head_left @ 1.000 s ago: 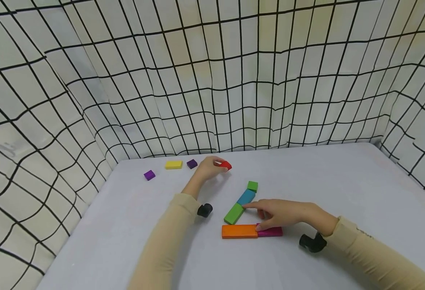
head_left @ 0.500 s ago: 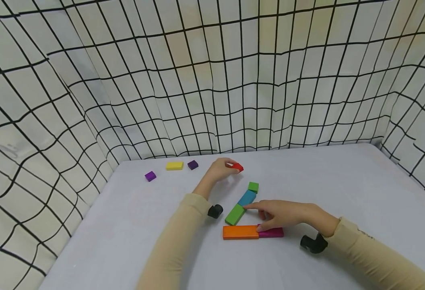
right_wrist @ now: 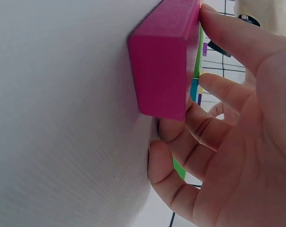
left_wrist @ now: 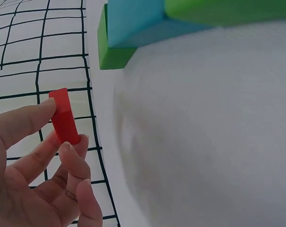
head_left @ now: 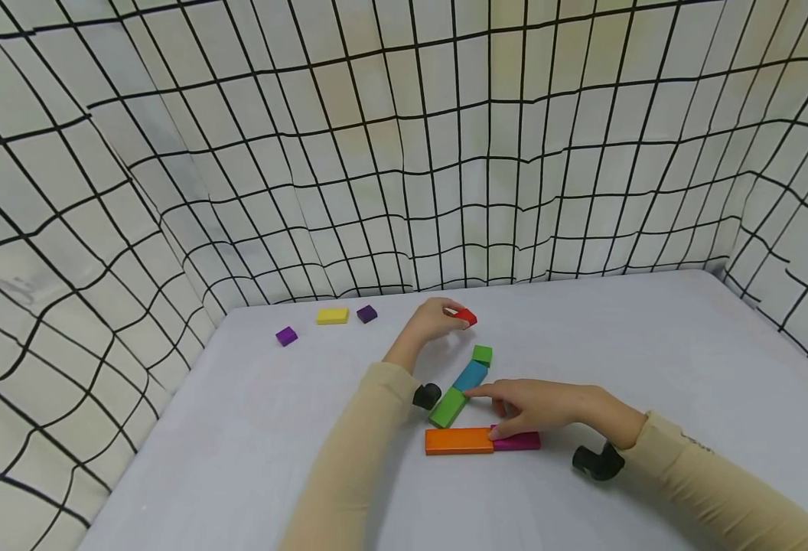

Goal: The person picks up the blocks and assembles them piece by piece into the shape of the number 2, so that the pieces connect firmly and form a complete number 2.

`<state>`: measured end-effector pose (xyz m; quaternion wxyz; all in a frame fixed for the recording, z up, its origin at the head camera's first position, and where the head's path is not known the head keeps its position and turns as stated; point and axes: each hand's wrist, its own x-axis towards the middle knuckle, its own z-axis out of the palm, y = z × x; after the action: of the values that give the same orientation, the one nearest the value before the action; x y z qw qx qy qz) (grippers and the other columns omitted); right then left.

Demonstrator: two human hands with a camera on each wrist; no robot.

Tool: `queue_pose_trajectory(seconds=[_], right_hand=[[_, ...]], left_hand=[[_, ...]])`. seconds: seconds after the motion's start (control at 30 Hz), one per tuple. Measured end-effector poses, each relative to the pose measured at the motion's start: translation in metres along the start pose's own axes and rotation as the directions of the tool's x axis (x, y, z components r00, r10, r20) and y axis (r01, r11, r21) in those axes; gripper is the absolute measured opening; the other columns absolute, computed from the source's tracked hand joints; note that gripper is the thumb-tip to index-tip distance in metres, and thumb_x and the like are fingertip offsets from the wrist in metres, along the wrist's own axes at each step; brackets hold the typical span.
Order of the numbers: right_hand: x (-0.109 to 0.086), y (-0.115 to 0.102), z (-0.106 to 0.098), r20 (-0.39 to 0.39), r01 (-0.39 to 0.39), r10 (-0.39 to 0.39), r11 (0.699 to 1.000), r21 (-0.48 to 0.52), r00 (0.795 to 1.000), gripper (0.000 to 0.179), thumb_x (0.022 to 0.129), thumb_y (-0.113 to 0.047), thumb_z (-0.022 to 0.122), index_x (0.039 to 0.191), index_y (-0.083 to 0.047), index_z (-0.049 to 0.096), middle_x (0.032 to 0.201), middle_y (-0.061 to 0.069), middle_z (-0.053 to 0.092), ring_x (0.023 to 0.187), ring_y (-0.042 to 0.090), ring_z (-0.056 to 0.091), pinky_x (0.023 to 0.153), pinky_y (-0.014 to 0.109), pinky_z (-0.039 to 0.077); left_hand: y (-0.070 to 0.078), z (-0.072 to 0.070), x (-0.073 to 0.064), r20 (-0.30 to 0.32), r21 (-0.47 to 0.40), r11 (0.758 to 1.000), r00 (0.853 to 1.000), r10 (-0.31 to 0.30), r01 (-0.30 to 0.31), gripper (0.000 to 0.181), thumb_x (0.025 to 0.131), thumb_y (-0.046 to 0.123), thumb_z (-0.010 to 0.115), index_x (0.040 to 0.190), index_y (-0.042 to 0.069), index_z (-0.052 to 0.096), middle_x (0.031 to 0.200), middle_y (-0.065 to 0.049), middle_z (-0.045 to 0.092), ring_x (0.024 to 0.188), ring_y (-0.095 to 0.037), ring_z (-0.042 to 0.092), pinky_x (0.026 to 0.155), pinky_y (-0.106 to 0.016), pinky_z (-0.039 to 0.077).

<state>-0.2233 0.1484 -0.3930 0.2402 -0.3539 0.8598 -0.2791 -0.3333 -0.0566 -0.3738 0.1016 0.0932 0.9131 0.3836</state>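
Note:
My left hand [head_left: 433,321] holds a small red block [head_left: 467,317] toward the back of the table. In the left wrist view the red block [left_wrist: 64,116] is pinched between thumb and fingertips. A slanting row runs below it: a small green block [head_left: 482,354], a blue block [head_left: 470,375] and a longer green block [head_left: 448,408]. My right hand [head_left: 545,404] reaches in from the right, index fingertip where the blue and longer green blocks meet. Its thumb rests where an orange block [head_left: 457,441] and a magenta block [head_left: 521,441] join end to end.
At the back left of the white table [head_left: 190,459] lie a yellow block [head_left: 332,316], a dark purple block [head_left: 366,314] and a brighter purple one [head_left: 286,336]. Black netting [head_left: 445,184] over white walls encloses the table's back and sides.
The left hand has moved to the right with the red block, and it is now above the small green block. The right hand stays in place on the blocks.

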Motion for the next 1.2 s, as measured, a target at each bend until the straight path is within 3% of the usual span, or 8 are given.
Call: queue_pose_trajectory(seconds=[0.37,0.6,0.93,1.2], right_hand=[[0.000,0.000,0.000,0.000,-0.009,0.009,1.000,-0.009,1.000,0.066,0.094,-0.034,0.076,0.152,-0.017,0.050,0.094,-0.005,0.054,0.088,0.012,0.051,0.073,0.029,0.044],[-0.001,-0.001,0.000,0.006,-0.016,0.016,1.000,-0.007,1.000,0.065,0.095,-0.033,0.075,0.152,-0.016,0.050,0.094,-0.005,0.054,0.088,0.012,0.051,0.074,0.029,0.044],[-0.001,-0.001,0.000,0.005,-0.007,0.007,1.000,-0.001,1.000,0.065,0.095,-0.034,0.075,0.152,-0.016,0.050,0.095,-0.005,0.054,0.088,0.012,0.052,0.074,0.029,0.045],[0.000,0.001,0.000,0.000,0.002,-0.002,1.000,-0.017,1.000,0.066,0.095,-0.035,0.075,0.152,-0.017,0.050,0.095,-0.005,0.054,0.086,0.011,0.051,0.074,0.029,0.044]], left_hand=[[0.010,0.008,0.003,0.046,-0.009,1.000,0.999,-0.006,0.006,0.040,0.096,0.019,0.072,0.133,0.005,0.066,0.122,-0.016,0.066,0.100,-0.026,0.065,0.089,-0.039,0.052],[0.012,0.012,0.002,0.096,0.028,1.000,0.995,-0.012,0.009,0.035,0.094,0.016,0.073,0.127,0.004,0.069,0.115,-0.012,0.068,0.094,-0.020,0.062,0.085,-0.033,0.051],[0.014,0.014,0.004,0.137,0.062,0.998,0.990,-0.038,0.029,0.034,0.095,0.020,0.073,0.126,0.006,0.069,0.106,-0.007,0.069,0.092,-0.021,0.060,0.083,-0.036,0.049],[0.016,0.016,0.006,0.113,0.147,0.989,0.993,-0.040,0.024,0.032,0.093,0.019,0.075,0.122,0.006,0.071,0.106,-0.008,0.067,0.090,-0.020,0.058,0.080,-0.034,0.049]])
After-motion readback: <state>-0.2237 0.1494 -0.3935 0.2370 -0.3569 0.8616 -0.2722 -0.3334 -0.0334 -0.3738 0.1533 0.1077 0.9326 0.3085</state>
